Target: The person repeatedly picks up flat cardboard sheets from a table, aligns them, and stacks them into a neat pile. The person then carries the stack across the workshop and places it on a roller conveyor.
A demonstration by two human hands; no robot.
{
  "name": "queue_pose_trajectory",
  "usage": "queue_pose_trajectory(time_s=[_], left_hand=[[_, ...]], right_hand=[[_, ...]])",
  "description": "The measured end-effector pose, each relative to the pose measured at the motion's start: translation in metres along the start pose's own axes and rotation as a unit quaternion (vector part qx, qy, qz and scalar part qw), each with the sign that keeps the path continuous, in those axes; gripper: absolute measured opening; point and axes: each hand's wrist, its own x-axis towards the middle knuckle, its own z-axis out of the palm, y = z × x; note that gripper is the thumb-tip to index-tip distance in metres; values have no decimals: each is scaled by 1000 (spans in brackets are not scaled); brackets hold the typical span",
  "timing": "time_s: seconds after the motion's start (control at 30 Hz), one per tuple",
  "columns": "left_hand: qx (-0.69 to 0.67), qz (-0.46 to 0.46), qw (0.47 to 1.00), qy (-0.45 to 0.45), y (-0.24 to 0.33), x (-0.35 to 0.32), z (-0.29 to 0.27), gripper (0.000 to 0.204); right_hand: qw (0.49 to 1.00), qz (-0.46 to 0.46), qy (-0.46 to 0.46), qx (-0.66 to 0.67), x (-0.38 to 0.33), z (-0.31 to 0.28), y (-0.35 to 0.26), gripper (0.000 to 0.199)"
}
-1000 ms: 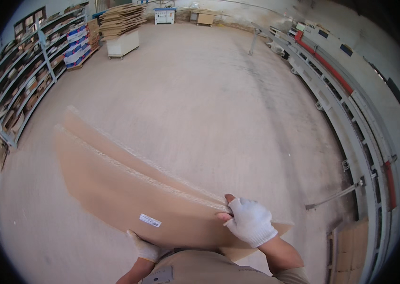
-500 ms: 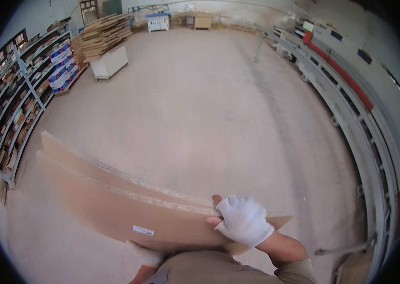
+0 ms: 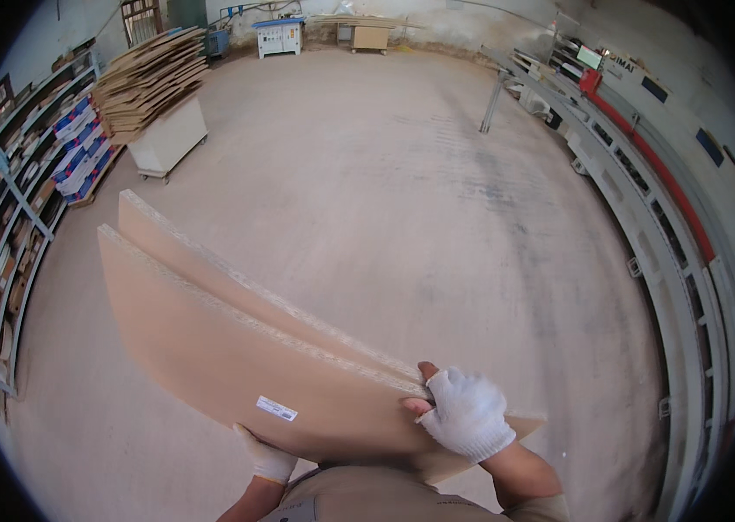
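Note:
Two brown particleboard panels, a near panel [image 3: 202, 322] and a far panel [image 3: 250, 291], stand on edge in front of my body, spread apart at their left ends and close together at the right. A small white label [image 3: 277, 408] sticks to the near one. My right hand [image 3: 469, 416], in a white fingerless-tipped glove, is closed over the upper edges near the right end, thumb and a bare fingertip showing. My left hand [image 3: 268, 456], also gloved in white, holds the lower edge of the near panel; most of its fingers are hidden behind the board.
A long machine with a red beam [image 3: 668, 178] runs along the right side. Shelving [image 3: 15, 226] full of offcuts lines the left, near a white cart [image 3: 167, 139] stacked with boards [image 3: 154, 78]. A blue-topped cabinet [image 3: 279, 38] stands by the far wall. Concrete floor [image 3: 341, 200] lies between.
The panels' left ends have risen and swung slightly right in view, tilting more steeply. My left hand shows more fully. The room has shifted in view as I move forward.

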Motion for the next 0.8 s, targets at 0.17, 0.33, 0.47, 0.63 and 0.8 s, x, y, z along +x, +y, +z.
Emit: queue_pose_trajectory(time_s=[0.17, 0.33, 0.47, 0.63, 0.8], left_hand=[[151, 83, 985, 12, -31, 193, 68, 95], [-27, 84, 990, 108, -37, 283, 106, 98], [-67, 47, 994, 67, -62, 443, 150, 104], [-40, -26, 998, 45, -66, 594, 239, 101], [1, -12, 998, 60, -76, 763, 290, 99]], right_hand=[[995, -34, 86, 27, 176, -2, 67, 56], [989, -133, 42, 53, 349, -13, 110, 56], [994, -100, 42, 33, 475, -8, 170, 57], [996, -52, 49, 47, 634, -4, 219, 57], [994, -18, 91, 58, 774, -12, 293, 55]])
